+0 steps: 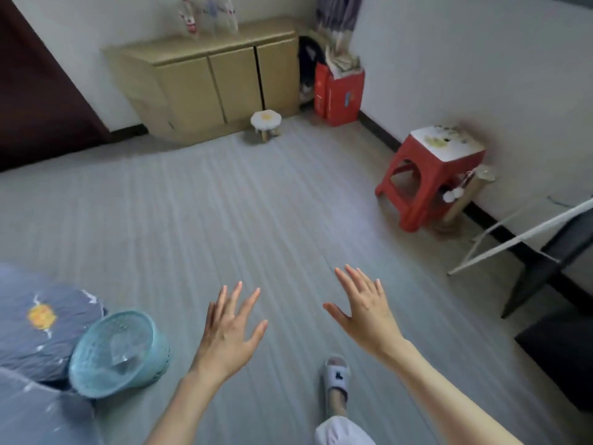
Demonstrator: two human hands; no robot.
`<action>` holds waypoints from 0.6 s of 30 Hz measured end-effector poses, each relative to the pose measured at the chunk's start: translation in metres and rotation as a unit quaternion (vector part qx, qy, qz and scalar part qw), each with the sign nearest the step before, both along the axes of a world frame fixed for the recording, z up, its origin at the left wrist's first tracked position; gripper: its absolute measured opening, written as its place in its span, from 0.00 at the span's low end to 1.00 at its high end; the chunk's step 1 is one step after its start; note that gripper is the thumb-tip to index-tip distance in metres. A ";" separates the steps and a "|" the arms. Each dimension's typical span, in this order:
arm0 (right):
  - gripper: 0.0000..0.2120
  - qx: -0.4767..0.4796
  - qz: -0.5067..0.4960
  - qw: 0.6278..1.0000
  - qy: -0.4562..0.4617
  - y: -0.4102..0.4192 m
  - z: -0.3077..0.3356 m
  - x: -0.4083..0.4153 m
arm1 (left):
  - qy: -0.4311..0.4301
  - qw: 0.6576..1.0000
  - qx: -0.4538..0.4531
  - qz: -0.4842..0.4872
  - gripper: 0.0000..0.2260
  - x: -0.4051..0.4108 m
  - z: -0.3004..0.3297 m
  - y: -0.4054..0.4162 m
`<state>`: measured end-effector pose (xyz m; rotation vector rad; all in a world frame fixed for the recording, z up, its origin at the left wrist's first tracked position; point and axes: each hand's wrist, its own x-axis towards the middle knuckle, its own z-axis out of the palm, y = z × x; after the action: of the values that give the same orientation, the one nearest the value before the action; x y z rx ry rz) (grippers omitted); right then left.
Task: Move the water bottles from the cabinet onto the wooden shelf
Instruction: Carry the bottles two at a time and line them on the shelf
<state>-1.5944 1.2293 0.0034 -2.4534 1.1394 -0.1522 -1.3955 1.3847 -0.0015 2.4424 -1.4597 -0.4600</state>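
Clear water bottles (pixel 209 15) with red-and-white labels stand upright on top of a low beige cabinet (pixel 211 81) against the far wall. My left hand (pixel 228 329) and my right hand (pixel 364 311) are held out over the grey floor, palms down, fingers spread, holding nothing. Both hands are far from the cabinet, well across the room. No wooden shelf is in view.
A small white flower stool (pixel 265 123) stands in front of the cabinet. A red box (pixel 338 94) sits in the corner, a red plastic stool (pixel 431 178) by the right wall. A teal basket (pixel 117 351) and a dark cushion (pixel 41 329) lie at lower left. A black table (pixel 558 261) is on the right.
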 end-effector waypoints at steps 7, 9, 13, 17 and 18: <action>0.33 -0.043 0.059 0.997 -0.010 -0.152 0.013 0.082 | 0.004 0.997 -0.038 0.068 0.27 0.067 0.009 -0.133; 0.32 -0.050 0.066 0.996 -0.026 -0.195 0.023 0.104 | 0.001 0.996 -0.046 0.078 0.27 0.081 0.016 -0.170; 0.32 -0.068 0.086 0.993 -0.034 -0.271 0.036 0.153 | -0.003 0.994 -0.061 0.092 0.27 0.116 0.026 -0.238; 0.32 -0.055 0.123 0.991 -0.027 -0.325 0.030 0.204 | 0.000 0.991 -0.065 0.116 0.27 0.159 0.023 -0.289; 0.32 -0.052 0.131 0.990 -0.024 -0.339 0.028 0.218 | 0.001 0.990 -0.064 0.122 0.27 0.171 0.020 -0.301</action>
<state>-1.3765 0.8906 0.0310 -2.6477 0.7983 -0.1943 -1.2243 1.0836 0.0186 2.4724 -1.1299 -0.3052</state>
